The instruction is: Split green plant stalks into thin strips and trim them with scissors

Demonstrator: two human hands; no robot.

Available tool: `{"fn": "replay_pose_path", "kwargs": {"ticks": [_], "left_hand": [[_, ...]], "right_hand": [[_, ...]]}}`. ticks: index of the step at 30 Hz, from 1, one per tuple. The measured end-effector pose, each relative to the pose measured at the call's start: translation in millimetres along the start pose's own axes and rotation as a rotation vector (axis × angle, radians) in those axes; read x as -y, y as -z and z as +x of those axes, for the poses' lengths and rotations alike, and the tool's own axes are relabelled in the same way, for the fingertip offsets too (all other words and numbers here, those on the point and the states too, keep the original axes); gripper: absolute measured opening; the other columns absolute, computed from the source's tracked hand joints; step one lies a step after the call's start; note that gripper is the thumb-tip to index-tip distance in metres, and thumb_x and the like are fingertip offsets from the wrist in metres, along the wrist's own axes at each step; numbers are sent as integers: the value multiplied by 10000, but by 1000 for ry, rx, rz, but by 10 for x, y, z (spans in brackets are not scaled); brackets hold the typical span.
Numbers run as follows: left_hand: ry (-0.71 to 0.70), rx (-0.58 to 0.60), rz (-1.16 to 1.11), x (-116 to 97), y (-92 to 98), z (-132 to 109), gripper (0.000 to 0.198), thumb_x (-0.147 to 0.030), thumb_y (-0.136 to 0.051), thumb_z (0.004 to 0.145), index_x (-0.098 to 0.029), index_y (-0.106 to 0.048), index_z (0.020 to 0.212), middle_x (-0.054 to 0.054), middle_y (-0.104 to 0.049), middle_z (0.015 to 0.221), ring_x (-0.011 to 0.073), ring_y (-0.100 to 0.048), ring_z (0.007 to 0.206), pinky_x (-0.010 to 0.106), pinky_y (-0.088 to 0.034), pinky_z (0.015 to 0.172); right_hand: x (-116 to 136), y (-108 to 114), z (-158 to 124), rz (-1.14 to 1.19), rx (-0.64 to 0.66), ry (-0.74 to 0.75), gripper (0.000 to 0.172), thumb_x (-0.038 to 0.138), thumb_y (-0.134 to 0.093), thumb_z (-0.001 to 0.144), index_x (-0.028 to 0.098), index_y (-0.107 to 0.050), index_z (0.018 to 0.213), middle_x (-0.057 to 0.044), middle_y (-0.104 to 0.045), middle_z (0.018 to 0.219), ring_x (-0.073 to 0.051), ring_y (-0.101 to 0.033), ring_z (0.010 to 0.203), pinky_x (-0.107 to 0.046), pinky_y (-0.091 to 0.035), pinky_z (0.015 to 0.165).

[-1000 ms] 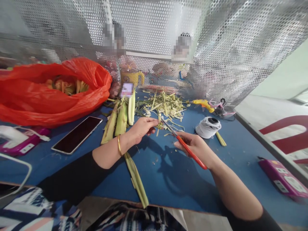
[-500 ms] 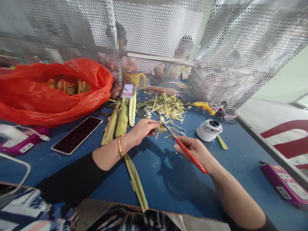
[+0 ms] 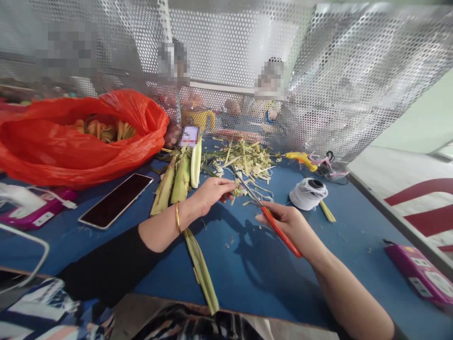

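Observation:
My right hand is closed round the red handles of a pair of scissors. The blades point away to the upper left and look slightly parted. Just beside the blade tips, my left hand pinches a small piece of pale green husk between thumb and fingers. Behind both hands lies a heap of husk trimmings. Long corn husks lie under and beyond my left wrist. One folded husk strip runs from the wrist towards the table's front edge.
An open red plastic bag fills the left back, near a phone and a purple power strip. To the right are a spool of white thread, a yellow glue gun and another power strip. A perforated screen stands behind.
The scissor blades look a little further apart, and their tips have shifted slightly at the piece of husk. My left hand keeps its pinch. The whole view has shifted slightly.

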State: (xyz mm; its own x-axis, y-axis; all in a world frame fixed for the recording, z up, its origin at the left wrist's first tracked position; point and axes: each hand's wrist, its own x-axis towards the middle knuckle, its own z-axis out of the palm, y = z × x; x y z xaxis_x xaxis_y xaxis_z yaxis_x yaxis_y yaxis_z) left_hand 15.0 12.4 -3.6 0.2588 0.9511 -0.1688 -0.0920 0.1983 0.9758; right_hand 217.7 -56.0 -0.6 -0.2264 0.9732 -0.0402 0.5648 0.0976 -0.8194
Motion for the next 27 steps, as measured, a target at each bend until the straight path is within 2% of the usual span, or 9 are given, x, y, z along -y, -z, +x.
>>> {"fn": "replay_pose_path", "kwargs": {"ticks": [3,5,9,12,16,22,27], "left_hand": [[40,-22,-114,-5,3,5,51,-173,-726,734,-131,-711,710,19,-653,634,96,-584,538,198,-401,486],[74,-14,-229,-18,12,14,16,-132,-715,750,-121,-704,750,31,-679,694,98,-617,583,204,-469,539],[119,9,-441,-63,42,28,81,-21,-655,773,-98,-669,752,52,-697,739,101,-661,650,205,-539,633],[109,-6,-593,-89,63,26,108,-29,-604,819,-114,-649,770,42,-704,779,101,-677,680,190,-542,601],[103,-47,-718,-92,84,31,89,-61,-626,820,-143,-628,786,6,-681,737,92,-668,646,175,-521,529],[-8,-91,-856,-114,76,43,124,-54,-588,843,-138,-634,764,10,-680,723,78,-661,646,170,-549,612],[14,-119,-872,-137,21,-9,147,-47,-562,852,-123,-635,750,28,-684,712,88,-662,626,180,-552,604]], "right_hand": [[7,0,8,-5,-92,6,444,582,-633,750,174,-664,922,29,-429,625,-116,-353,593,-236,-307,502],[19,-5,14,26,-164,7,537,615,-629,734,157,-652,1012,33,-440,617,-113,-355,566,-239,-317,492],[48,-14,8,84,-172,61,690,653,-640,689,129,-599,1135,31,-463,633,-119,-396,558,-250,-371,504],[54,-11,-4,54,-163,64,682,622,-681,665,153,-595,1153,16,-520,670,-141,-463,598,-262,-421,538],[59,3,-15,2,-231,38,645,572,-732,638,169,-637,1133,4,-572,665,-161,-505,606,-267,-443,545],[55,8,-35,-112,-218,40,604,579,-700,657,166,-677,1098,8,-570,650,-156,-481,600,-265,-427,542],[25,-23,-24,-227,-191,12,577,539,-647,720,158,-659,1153,5,-606,700,-145,-489,613,-258,-439,588]]}}
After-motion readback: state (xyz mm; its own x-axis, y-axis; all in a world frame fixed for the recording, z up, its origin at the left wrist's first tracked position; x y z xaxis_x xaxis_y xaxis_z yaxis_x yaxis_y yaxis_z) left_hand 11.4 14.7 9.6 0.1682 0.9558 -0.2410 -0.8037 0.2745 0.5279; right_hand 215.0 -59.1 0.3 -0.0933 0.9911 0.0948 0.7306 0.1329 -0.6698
